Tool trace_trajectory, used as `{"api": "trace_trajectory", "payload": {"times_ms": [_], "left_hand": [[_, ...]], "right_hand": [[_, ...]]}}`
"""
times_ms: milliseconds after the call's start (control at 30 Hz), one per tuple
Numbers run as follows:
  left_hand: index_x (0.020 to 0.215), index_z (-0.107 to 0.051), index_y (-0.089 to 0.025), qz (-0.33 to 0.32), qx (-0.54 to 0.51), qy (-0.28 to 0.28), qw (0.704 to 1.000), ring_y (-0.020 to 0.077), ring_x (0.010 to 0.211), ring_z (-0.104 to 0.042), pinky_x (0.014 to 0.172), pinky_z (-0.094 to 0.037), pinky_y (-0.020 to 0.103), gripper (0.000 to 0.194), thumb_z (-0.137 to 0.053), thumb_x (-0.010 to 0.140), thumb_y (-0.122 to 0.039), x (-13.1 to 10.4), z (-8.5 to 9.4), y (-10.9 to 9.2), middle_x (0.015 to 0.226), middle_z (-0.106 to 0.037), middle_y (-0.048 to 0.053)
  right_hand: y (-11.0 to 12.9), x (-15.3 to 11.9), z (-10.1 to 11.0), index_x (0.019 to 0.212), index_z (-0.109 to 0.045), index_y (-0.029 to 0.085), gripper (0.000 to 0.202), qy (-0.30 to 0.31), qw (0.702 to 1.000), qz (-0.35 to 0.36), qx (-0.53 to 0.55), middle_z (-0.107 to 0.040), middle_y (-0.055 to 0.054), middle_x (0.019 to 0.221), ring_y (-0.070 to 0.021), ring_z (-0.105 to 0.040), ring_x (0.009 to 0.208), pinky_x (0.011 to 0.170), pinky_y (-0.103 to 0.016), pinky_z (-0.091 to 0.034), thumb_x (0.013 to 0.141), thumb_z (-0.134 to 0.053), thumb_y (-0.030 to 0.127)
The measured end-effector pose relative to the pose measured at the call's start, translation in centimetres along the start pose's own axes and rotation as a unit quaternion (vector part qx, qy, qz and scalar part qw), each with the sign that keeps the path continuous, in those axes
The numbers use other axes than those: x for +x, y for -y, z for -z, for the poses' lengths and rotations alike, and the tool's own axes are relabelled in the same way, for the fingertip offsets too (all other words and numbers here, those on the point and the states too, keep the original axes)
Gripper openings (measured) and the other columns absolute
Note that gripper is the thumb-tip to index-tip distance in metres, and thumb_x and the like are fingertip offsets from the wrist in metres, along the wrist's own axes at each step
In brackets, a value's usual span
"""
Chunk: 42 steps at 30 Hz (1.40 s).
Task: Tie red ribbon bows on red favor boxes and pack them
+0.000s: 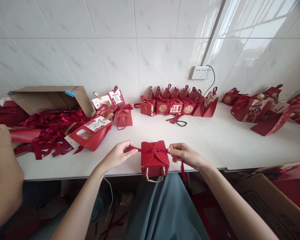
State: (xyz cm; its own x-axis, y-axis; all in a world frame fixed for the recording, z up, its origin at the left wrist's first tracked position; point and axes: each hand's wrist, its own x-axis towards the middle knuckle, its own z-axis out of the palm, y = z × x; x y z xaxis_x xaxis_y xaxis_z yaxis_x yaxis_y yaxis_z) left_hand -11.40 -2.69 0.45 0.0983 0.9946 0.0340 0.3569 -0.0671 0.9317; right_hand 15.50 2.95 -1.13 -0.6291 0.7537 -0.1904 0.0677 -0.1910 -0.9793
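Note:
A red gift box (150, 161) with curved closing flaps sits at the table's front edge, a twisted gold cord handle (155, 180) hanging on its near side. Across its top runs a dark red ribbon (153, 151), crossed in a knot at the middle. My left hand (121, 153) pinches one ribbon end just left of the box. On the right, my right hand (183, 154) pinches the other end, and a loose tail of ribbon dangles below it. The ribbon looks taut between both hands.
Several finished red boxes (175, 106) line the wall, with more (255, 106) at the right. An open carton (52, 96) and a heap of red ribbons (60, 125) lie left, near another person's arm (5, 180). A carton (270, 196) stands lower right.

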Motion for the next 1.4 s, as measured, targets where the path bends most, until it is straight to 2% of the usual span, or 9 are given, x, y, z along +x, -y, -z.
{"api": "trace_trajectory", "payload": {"times_ms": [200, 333, 633, 833, 967, 1067, 1167, 1267, 1400], "left_hand": [[0.059, -0.054, -0.019, 0.038, -0.135, 0.041, 0.989, 0.0079, 0.044, -0.032, 0.044, -0.026, 0.021, 0.026, -0.068, 0.072, -0.036, 0.1, -0.3, 1.0, 0.047, -0.038, -0.006], [0.054, -0.048, -0.019, 0.04, -0.218, 0.037, 0.974, 0.0106, 0.049, -0.04, 0.049, -0.033, 0.024, 0.03, -0.068, 0.068, -0.038, 0.5, -1.1, 2.0, 0.051, -0.039, -0.004], [0.049, -0.041, -0.02, 0.052, -0.265, 0.02, 0.963, 0.0138, 0.052, -0.048, 0.064, -0.048, 0.032, 0.037, -0.069, 0.063, -0.039, 0.3, -2.7, 2.3, 0.048, -0.033, -0.005], [0.05, -0.048, -0.019, 0.064, -0.211, 0.038, 0.975, 0.0149, 0.056, -0.052, 0.055, -0.043, 0.026, 0.03, -0.067, 0.068, -0.034, -0.2, -1.8, 1.8, 0.051, -0.044, -0.002], [0.056, -0.053, -0.019, 0.064, -0.182, 0.044, 0.98, 0.0121, 0.05, -0.046, 0.048, -0.036, 0.023, 0.024, -0.065, 0.07, -0.034, -0.7, -1.4, 0.5, 0.051, -0.049, -0.001], [0.058, -0.051, -0.019, 0.069, -0.142, 0.044, 0.987, 0.009, 0.044, -0.036, 0.041, -0.025, 0.021, 0.024, -0.063, 0.071, -0.036, -1.0, -1.2, -0.6, 0.049, -0.047, -0.003], [0.067, -0.054, -0.02, 0.048, -0.079, 0.024, 0.995, 0.0089, 0.044, -0.033, 0.042, -0.024, 0.021, 0.017, -0.059, 0.074, -0.035, -1.3, -1.0, -1.4, 0.051, -0.043, -0.005], [0.083, -0.055, -0.023, 0.006, 0.006, -0.005, 1.0, 0.0101, 0.049, -0.035, 0.046, -0.028, 0.021, 0.008, -0.054, 0.079, -0.03, -1.7, -0.8, -1.9, 0.059, -0.048, -0.005], [0.08, -0.058, -0.022, -0.049, 0.132, 0.024, 0.99, 0.0112, 0.054, -0.039, 0.051, -0.032, 0.022, 0.01, -0.051, 0.083, -0.029, -2.2, -0.5, -2.7, 0.063, -0.05, -0.004]], "right_hand": [[-0.5, 0.2, 0.2, 0.062, -0.054, 0.017, 0.046, -0.012, 1.0, 0.013, -0.008, -0.036, 0.009, 0.054, -0.007, -0.034, 0.051, 0.057, -0.026, -0.028, 0.064, -0.075, 0.057], [-0.7, 0.1, 0.2, 0.058, -0.051, 0.017, 0.048, -0.015, 1.0, 0.014, -0.016, -0.038, 0.007, 0.056, -0.0074, -0.035, 0.052, 0.056, -0.026, -0.027, 0.062, -0.075, 0.058], [-1.0, -0.3, 0.6, 0.058, -0.049, 0.017, 0.047, -0.018, 0.999, 0.021, -0.02, -0.037, 0.007, 0.057, -0.0078, -0.033, 0.053, 0.055, -0.026, -0.025, 0.065, -0.074, 0.057], [0.9, -0.9, 0.3, 0.066, -0.059, 0.018, 0.039, 0.02, 0.99, 0.082, -0.111, -0.053, 0.001, 0.065, -0.0129, -0.047, 0.064, 0.065, -0.028, -0.037, 0.076, -0.065, 0.055], [2.9, -1.2, -0.9, 0.075, -0.068, 0.018, 0.033, -0.002, 0.981, 0.152, -0.121, -0.067, -0.006, 0.097, -0.0194, -0.059, 0.087, 0.079, -0.032, -0.043, 0.08, -0.062, 0.051], [3.7, -0.8, -2.1, 0.076, -0.071, 0.018, 0.03, -0.012, 0.974, 0.172, -0.147, -0.065, -0.009, 0.118, -0.0236, -0.061, 0.1, 0.083, -0.034, -0.045, 0.081, -0.063, 0.047], [3.6, -0.1, -3.3, 0.08, -0.07, 0.017, 0.031, -0.03, 0.967, 0.189, -0.168, -0.07, -0.009, 0.106, -0.0222, -0.064, 0.094, 0.081, -0.033, -0.047, 0.083, -0.059, 0.046], [2.7, 0.7, -4.1, 0.08, -0.066, 0.017, 0.033, -0.093, 0.959, 0.199, -0.177, -0.071, -0.005, 0.084, -0.0185, -0.063, 0.077, 0.071, -0.03, -0.047, 0.084, -0.057, 0.049], [1.6, 1.1, -4.6, 0.079, -0.065, 0.017, 0.033, -0.144, 0.956, 0.207, -0.151, -0.069, -0.004, 0.079, -0.0168, -0.061, 0.072, 0.067, -0.028, -0.046, 0.084, -0.056, 0.048]]}}
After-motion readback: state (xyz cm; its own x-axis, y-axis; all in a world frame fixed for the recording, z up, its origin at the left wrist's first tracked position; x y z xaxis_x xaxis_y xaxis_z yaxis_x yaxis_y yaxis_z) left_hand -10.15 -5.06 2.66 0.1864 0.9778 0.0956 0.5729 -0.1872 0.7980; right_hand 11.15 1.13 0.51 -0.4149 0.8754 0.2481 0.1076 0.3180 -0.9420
